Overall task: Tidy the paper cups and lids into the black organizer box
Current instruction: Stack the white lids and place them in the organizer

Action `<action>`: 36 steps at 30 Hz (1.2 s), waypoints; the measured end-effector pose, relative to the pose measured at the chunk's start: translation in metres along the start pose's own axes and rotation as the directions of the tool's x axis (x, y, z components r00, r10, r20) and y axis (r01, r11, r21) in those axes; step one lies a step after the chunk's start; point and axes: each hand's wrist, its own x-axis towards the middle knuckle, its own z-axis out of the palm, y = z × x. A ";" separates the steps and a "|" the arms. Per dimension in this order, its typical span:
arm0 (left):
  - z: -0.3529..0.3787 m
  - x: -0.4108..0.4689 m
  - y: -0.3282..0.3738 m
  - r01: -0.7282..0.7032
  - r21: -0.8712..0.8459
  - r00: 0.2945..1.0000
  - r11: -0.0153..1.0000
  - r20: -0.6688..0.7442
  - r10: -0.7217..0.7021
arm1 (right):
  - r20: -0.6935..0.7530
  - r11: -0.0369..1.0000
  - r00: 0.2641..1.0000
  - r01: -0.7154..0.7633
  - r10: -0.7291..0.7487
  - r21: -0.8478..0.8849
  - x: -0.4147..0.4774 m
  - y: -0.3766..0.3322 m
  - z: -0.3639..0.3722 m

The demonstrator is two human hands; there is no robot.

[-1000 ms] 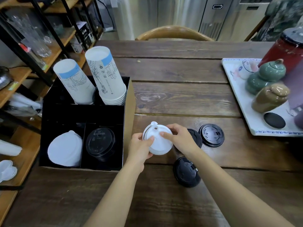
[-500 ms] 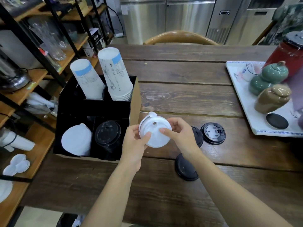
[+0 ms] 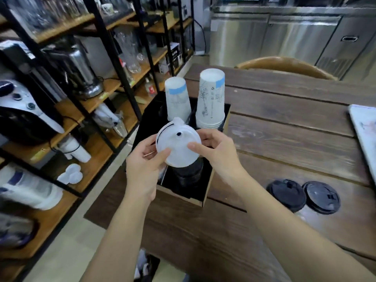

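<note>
A white lid (image 3: 178, 145) is held in the air above the black organizer box (image 3: 206, 192), over its front compartments. My left hand (image 3: 143, 165) grips its left edge and my right hand (image 3: 216, 151) pinches its right edge. Under the lid a stack of black lids (image 3: 190, 171) stands in the box's front right compartment. Two upside-down stacks of paper cups (image 3: 176, 100) (image 3: 211, 100) stand in the rear compartments. Two black lids (image 3: 286, 195) (image 3: 321, 197) lie on the wooden table to the right of the box. The front left compartment is hidden by my hands.
A shelving rack (image 3: 97, 78) full of glassware, appliances and white lids stands close on the left, past the table edge (image 3: 114, 200). A white tray (image 3: 364, 129) sits at the right border. A wooden chair back (image 3: 284, 66) rises behind the table.
Both hands carried the white lid leftward from the table to above the box. The view swung left, so the rack fills more of the frame and the tray's pots left it.
</note>
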 end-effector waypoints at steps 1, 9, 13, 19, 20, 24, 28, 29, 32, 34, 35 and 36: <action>-0.010 0.006 0.001 0.009 0.019 0.999 1.000 -0.040 -0.008 | 0.030 0.999 1.000 0.001 0.000 -0.037 0.006 0.000 0.011; -0.067 0.061 -0.005 0.132 0.115 0.973 0.985 -0.203 -0.107 | 0.209 0.854 0.961 -0.046 0.179 -0.518 0.045 0.017 0.080; -0.076 0.083 -0.024 0.198 0.186 0.962 0.962 -0.225 -0.154 | 0.258 0.734 0.930 -0.017 0.260 -0.679 0.055 0.026 0.096; -0.074 0.096 -0.049 0.236 0.249 0.960 0.939 -0.207 -0.187 | 0.211 0.608 0.931 -0.016 0.299 -0.794 0.065 0.035 0.099; -0.074 0.098 -0.050 0.239 0.256 0.959 0.937 -0.214 -0.186 | 0.211 0.604 0.933 -0.008 0.292 -0.797 0.065 0.038 0.100; -0.077 0.098 -0.057 0.245 0.297 0.959 0.923 -0.216 -0.185 | 0.197 0.542 0.942 0.021 0.270 -0.840 0.068 0.048 0.101; -0.079 0.096 -0.062 0.224 0.316 0.964 0.922 -0.211 -0.162 | 0.182 0.551 0.948 0.007 0.263 -0.834 0.073 0.054 0.099; -0.078 0.096 -0.062 0.217 0.331 0.966 0.918 -0.207 -0.154 | 0.177 0.551 0.949 0.005 0.260 -0.834 0.074 0.055 0.099; -0.081 0.096 -0.063 0.221 0.339 0.969 0.914 -0.187 -0.165 | 0.165 0.528 0.951 0.003 0.261 -0.850 0.076 0.058 0.100; -0.082 0.095 -0.063 0.227 0.346 0.969 0.910 -0.171 -0.177 | 0.169 0.523 0.951 0.010 0.258 -0.852 0.078 0.060 0.100; -0.082 0.096 -0.062 0.228 0.352 0.970 0.908 -0.165 -0.179 | 0.180 0.525 0.952 0.024 0.248 -0.851 0.079 0.060 0.099; -0.082 0.097 -0.062 0.226 0.361 0.971 0.905 -0.159 -0.179 | 0.196 0.520 0.953 0.049 0.232 -0.853 0.079 0.061 0.099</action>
